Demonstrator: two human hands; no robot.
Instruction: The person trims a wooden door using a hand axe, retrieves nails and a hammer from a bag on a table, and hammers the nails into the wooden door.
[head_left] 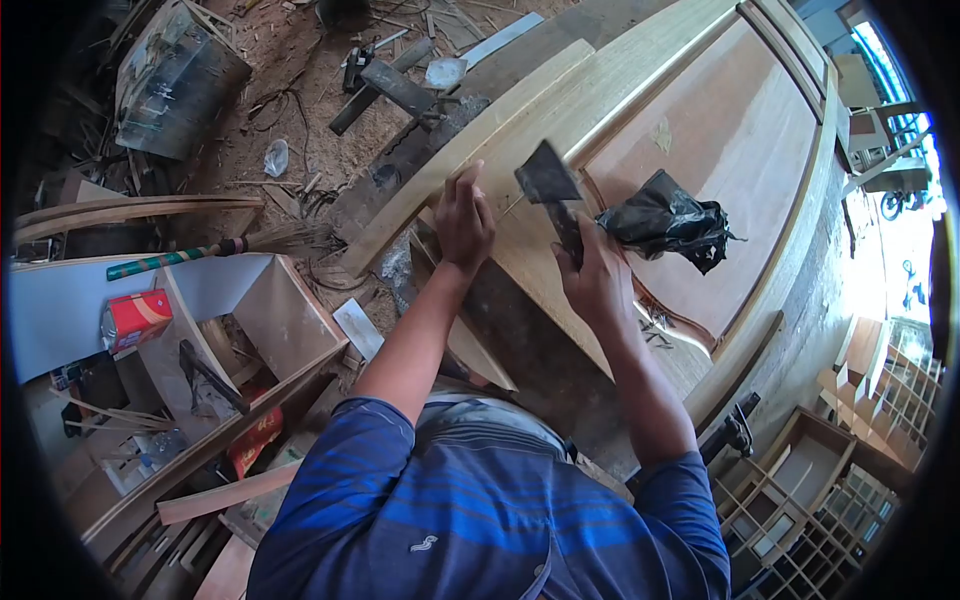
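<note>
Fingers of the right hand (600, 278) wrap firmly round a dark-headed hand tool (548, 176); left hand (463, 228) half-curled by the pale wooden rail (512, 102), grip unclear.

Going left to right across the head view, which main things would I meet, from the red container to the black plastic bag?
Red container → white flat piece → left hand → dark tool head → black plastic bag.

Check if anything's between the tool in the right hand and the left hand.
Nothing bulky shows between the tool and the left hand; a thin line on the pale wood there is too fine to identify. The black plastic bag is beside the right hand, outside that gap.
</note>
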